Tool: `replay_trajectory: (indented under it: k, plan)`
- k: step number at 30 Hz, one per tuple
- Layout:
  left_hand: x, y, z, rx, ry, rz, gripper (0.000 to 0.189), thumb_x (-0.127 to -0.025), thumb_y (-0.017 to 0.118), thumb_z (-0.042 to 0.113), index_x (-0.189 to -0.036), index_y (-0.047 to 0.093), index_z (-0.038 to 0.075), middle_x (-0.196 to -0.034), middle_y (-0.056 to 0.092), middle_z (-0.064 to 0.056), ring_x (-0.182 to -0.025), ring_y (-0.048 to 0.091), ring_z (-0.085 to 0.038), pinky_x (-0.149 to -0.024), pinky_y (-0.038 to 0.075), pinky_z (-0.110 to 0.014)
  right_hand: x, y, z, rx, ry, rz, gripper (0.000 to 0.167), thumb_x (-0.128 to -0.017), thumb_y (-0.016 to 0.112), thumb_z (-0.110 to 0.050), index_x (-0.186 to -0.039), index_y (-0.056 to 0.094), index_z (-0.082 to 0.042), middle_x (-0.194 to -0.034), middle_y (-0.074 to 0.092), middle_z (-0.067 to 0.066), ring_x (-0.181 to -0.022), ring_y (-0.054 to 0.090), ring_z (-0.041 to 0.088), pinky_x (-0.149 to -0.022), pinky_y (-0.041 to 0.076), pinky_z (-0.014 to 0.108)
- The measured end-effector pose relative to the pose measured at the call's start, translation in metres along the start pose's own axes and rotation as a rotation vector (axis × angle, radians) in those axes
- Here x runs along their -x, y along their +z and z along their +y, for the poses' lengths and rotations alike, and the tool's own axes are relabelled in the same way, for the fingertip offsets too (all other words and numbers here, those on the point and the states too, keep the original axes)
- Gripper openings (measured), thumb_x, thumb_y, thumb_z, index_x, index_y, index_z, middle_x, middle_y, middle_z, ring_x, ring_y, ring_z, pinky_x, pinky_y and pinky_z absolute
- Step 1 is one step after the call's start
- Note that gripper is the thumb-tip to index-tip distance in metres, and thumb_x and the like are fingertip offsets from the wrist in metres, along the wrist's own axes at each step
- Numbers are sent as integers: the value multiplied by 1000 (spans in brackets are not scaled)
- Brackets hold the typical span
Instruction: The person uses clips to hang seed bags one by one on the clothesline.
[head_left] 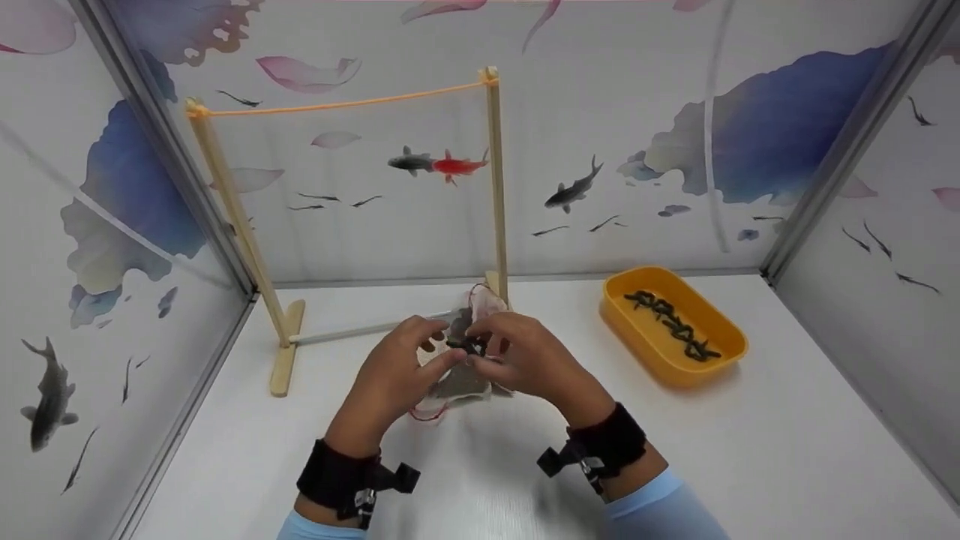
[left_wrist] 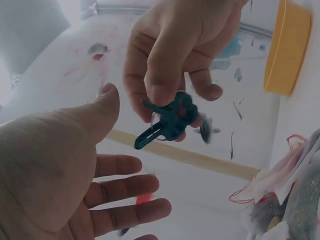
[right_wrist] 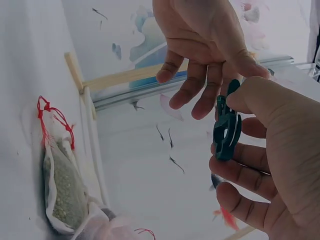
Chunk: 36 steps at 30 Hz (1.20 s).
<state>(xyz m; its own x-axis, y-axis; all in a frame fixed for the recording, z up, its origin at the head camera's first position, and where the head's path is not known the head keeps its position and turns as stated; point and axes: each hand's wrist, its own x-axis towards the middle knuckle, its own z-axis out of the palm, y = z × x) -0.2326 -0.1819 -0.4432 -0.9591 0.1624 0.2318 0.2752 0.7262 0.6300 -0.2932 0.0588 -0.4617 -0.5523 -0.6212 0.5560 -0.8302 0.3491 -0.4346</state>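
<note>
My right hand (head_left: 529, 352) pinches a dark green clothespin (right_wrist: 228, 131) between thumb and fingers, as the right wrist view shows. Close by, my left hand (head_left: 397, 367) has its fingers spread; in the left wrist view its thumb and fingers (left_wrist: 125, 187) stand apart from the clothespin. Below both hands lie sheer drawstring pouches (right_wrist: 64, 192) with red cords, at least one filled with grey-green bits. In the head view the hands partly cover these pouches.
Behind the hands stands a wooden frame (head_left: 495, 180) with an orange cord (head_left: 345, 103) strung between its posts. A yellow tray (head_left: 637, 349) on the right holds several dark green clothespins (head_left: 671, 322). Printed panels (head_left: 600, 75) enclose the white table (head_left: 795, 450).
</note>
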Motion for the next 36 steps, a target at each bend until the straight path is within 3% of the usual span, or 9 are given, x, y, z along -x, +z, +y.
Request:
replay_trajectory:
  k: [6,16,21,25,27,30,33,36]
  plan:
    - [1,7,2,73,95,42,53,-101,89,41,-143,78,12,-123,79,-4,-112,74,-20,-95,65,-51,-3,-5,2,-51,8,28,23,-99,88,-12,-118,76,-8,-103,79,9,-84,70,21,-76,63,32]
    - [1,9,3,91,72,114,46,-100,89,41,-135,81,12,-113,79,0,-108,76,-16,-84,63,-33,-4,-6,2,-63,-32,68,23,-99,91,-12,-113,75,-6,-99,75,11,-83,69,32,-74,65,41]
    - [0,9,2,50,115,140,39,-104,85,39,-131,82,11,-109,78,0,-104,75,-18,-81,61,-32,-4,-6,4,-50,-24,65,25,-100,91,-19,-117,76,-7,-102,77,10,-85,70,24,-77,66,38]
    - [-1,8,-3,-4,161,220,34,-105,85,36,-127,83,10,-103,77,0,-95,71,-15,-77,60,-31,-3,-7,9,-108,5,48,26,-104,87,-21,-124,77,-6,-112,81,11,-91,75,23,-85,68,38]
    - [-2,8,-6,-38,166,267,32,-105,85,35,-124,84,10,-100,76,0,-93,69,-14,-78,61,-32,-1,-6,15,-163,84,47,24,-107,82,-19,-127,77,-7,-117,82,10,-96,78,27,-89,69,44]
    - [-2,8,-11,-99,170,329,31,-105,84,36,-121,84,9,-97,76,0,-92,70,-15,-81,63,-38,-1,-2,33,-204,306,78,18,-111,77,-21,-125,79,-10,-118,83,7,-103,79,27,-92,68,49]
    - [-3,7,-15,-135,176,374,30,-105,83,36,-117,85,8,-95,77,-2,-92,72,-17,-82,64,-42,-4,7,59,-185,550,107,16,-113,74,-23,-121,81,-11,-116,83,6,-109,76,26,-96,66,49]
    - [-3,6,-18,-155,179,411,29,-104,84,34,-115,86,8,-95,79,-4,-91,75,-20,-79,65,-45,-12,18,85,-140,697,95,19,-113,72,-22,-120,82,-7,-117,83,11,-114,76,31,-102,63,52]
